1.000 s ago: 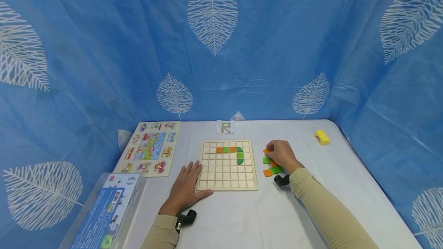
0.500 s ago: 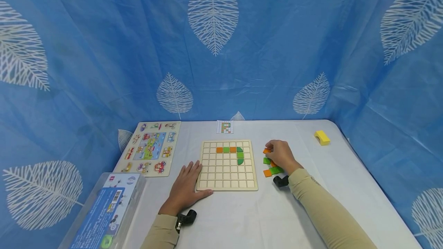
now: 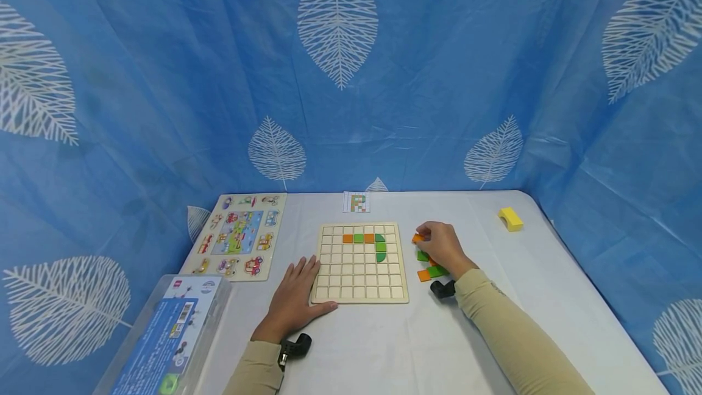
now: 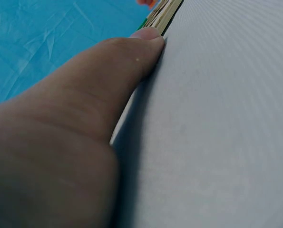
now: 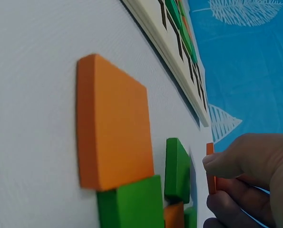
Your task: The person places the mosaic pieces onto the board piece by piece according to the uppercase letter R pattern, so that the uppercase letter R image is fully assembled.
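At the lower left corner of a wooden grid board (image 3: 359,283) rests my left hand (image 3: 294,293), fingers straight along its left side and thumb by the front edge. Orange and green pieces form a hook shape in the board's upper cells. To the right of the board my right hand (image 3: 443,247) pinches an orange square tile (image 5: 210,168) between thumb and fingers. Below that hand lie more tiles, among them an orange tile (image 5: 120,126) and a green tile (image 5: 178,171). Part of this pile is hidden under the right hand in the head view.
A small pattern card (image 3: 356,202) lies behind the board. A vehicle picture puzzle (image 3: 238,236) and a plastic box (image 3: 164,334) with a blue label are on the left. A yellow arch block (image 3: 510,219) stands at the right. Blue curtains enclose the white table.
My right hand has shifted slightly left toward the board, carrying the orange square tile away from the pile. The left hand stays in place.
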A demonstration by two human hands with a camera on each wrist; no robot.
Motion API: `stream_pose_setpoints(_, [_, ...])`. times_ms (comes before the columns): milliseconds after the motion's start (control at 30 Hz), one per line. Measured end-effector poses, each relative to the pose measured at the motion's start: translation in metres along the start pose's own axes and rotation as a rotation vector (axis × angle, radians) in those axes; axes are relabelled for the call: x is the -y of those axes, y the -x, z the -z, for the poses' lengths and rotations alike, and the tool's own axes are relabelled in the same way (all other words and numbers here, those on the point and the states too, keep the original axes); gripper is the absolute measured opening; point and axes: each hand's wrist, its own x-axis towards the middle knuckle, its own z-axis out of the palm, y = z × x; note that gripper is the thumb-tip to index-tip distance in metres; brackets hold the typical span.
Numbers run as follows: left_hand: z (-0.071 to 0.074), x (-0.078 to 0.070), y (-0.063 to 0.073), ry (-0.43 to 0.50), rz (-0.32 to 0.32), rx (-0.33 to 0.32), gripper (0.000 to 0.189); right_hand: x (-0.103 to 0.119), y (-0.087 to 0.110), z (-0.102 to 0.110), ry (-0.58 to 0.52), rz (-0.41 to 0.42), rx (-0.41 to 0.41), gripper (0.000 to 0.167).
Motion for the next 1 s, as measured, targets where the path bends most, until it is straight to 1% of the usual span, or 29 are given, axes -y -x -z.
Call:
stream_pose_setpoints(167, [0.000,0.000,0.000,-0.001,-0.004,0.002,0.112,0.005,0.000,-0.004,0.001,-0.003,0.011,0.027])
stream_pose_setpoints(367, [0.000,0.001,0.000,0.005,-0.008,0.004,0.111,0.010,0.001,-0.007,-0.020,0.024,0.010,0.026])
stream_pose_setpoints(833, [0.002,-0.002,0.001,0.014,-0.010,-0.004,0.110,0.018,0.002,-0.014,-0.061,0.022,0.037,0.026])
stream_pose_setpoints(1000, [0.001,0.000,0.001,0.005,-0.007,-0.003,0.110,0.021,0.004,-0.018,-0.072,0.029,0.044,0.027])
